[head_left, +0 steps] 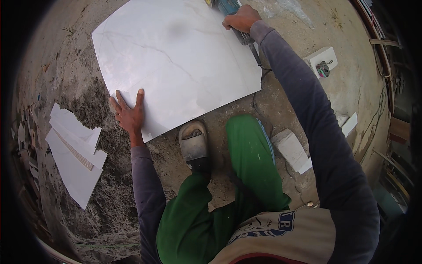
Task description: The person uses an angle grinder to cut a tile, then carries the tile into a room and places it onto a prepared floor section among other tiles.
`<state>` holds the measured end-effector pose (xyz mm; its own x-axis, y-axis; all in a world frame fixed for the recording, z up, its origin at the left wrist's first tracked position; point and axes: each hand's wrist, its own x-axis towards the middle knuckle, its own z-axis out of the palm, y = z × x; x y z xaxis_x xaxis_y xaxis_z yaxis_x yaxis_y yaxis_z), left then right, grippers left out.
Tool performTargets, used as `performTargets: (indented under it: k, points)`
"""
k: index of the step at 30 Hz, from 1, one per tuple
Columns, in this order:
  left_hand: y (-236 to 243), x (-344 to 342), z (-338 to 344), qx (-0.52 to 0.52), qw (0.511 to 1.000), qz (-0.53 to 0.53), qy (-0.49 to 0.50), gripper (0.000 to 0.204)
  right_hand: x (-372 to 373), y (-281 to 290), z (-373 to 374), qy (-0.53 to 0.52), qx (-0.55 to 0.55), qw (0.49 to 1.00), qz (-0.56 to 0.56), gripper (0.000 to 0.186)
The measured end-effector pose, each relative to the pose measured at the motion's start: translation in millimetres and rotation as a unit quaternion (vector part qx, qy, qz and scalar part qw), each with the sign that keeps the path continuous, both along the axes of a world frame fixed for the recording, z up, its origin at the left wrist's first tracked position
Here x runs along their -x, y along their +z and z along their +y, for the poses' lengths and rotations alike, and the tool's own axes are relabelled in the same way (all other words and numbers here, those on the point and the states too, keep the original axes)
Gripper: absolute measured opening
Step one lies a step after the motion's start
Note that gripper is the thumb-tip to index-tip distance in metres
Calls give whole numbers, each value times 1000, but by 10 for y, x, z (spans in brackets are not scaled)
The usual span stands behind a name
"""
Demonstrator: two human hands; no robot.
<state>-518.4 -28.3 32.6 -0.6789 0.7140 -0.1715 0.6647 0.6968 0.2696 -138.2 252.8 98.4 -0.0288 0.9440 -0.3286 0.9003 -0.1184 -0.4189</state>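
Beyond the person's sandaled foot [194, 145], the left hand [129, 116] rests with fingers spread on the near-left edge of a white veined slab [176, 66], which lies flat ahead. Farther off, the right hand [242, 19] grips a blue-and-black power tool [228, 8] at the slab's right edge.

- Left hand [129, 115]: palm down, fingers spread, thumb held out to the right.
- Left arm [147, 185]: comes up from the lower edge, the sleeve ending at the wrist [136, 140].
- Right hand [243, 19]: high up, back uppermost—fingers curled in a grip.
- Right arm [310, 99]: stretched far forward, slanting up to the left.
- Legs: right knee [244, 130] bent, left foot [193, 147] forward—sandalled.
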Motion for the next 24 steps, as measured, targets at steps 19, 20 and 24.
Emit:
performTargets:
  k: [19,20,24]
  points:
    - [-13,4,-16,-5,1000,3,-5,116,-101,-88,-136,9,0,1000,5,46]
    - [-12,5,-15,-7,1000,1,-3,116,-99,-86,-139,9,1,1000,5,46]
    - [-7,1,-14,-5,1000,6,-6,116,-35,4,-146,10,-5,1000,7,45]
